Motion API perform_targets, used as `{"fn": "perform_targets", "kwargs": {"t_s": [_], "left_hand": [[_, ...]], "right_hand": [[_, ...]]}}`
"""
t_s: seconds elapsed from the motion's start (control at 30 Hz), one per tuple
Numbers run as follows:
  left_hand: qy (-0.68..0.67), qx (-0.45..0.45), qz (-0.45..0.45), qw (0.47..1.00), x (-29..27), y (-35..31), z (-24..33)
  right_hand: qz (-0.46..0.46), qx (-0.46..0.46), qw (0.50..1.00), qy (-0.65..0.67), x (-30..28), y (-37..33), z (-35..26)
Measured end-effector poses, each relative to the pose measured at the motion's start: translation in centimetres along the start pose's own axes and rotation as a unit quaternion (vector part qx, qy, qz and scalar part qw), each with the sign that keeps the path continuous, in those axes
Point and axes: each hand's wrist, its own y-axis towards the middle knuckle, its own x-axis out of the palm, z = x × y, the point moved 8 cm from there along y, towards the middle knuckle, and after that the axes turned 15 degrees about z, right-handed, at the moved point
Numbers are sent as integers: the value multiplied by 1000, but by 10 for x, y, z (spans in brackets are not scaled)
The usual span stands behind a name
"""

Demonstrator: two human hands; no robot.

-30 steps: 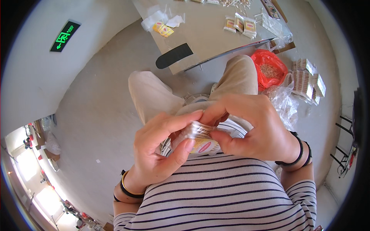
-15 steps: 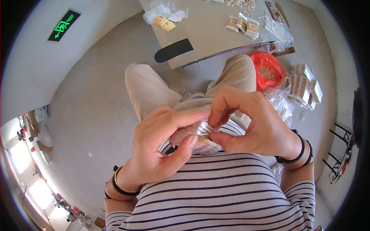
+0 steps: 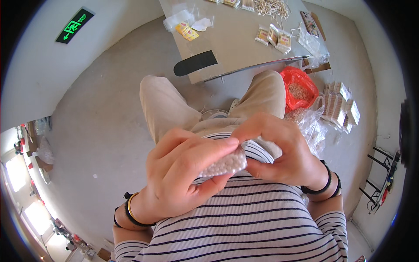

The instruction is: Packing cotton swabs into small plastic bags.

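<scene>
Just above my lap I hold a clear plastic pack of cotton swabs (image 3: 226, 163), its rounded white tips turned up toward me. My left hand (image 3: 181, 168) is closed around it, fingers over the far side and thumb along the near side. At the pack's right end my right hand (image 3: 281, 150) pinches with thumb and index finger, the fingertips partly hidden behind the pack. The pack's printed side is out of sight.
On the grey table (image 3: 240, 50) lie several swab packs (image 3: 273, 36), loose swabs (image 3: 273, 8), yellow cards (image 3: 187, 31), a black strip (image 3: 196, 62) and a phone (image 3: 309, 24). A red bag of swabs (image 3: 299, 91) and stacked packs (image 3: 338, 107) stand right of my knees.
The pack has been turned, so its swab tips now face up and the yellow printed side no longer shows. Both hands remain on it; the view has shifted slightly.
</scene>
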Motion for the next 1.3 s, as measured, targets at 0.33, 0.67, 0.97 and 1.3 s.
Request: {"fn": "perform_targets", "kwargs": {"t_s": [0.33, 0.67, 0.97, 1.3], "left_hand": [[50, 59, 41, 996, -5, 1, 8], [-124, -150, 104, 975, -17, -6, -26], [-353, -340, 166, 856, -7, -22, -70], [-380, -350, 151, 843, -1, -23, -66]], "right_hand": [[61, -174, 981, -58, 4, -5, -11], [60, -88, 993, -42, -1, 5, 9], [130, 45, 975, 174, -5, 10, 19], [183, -49, 980, 62, -12, 19, 2]]}}
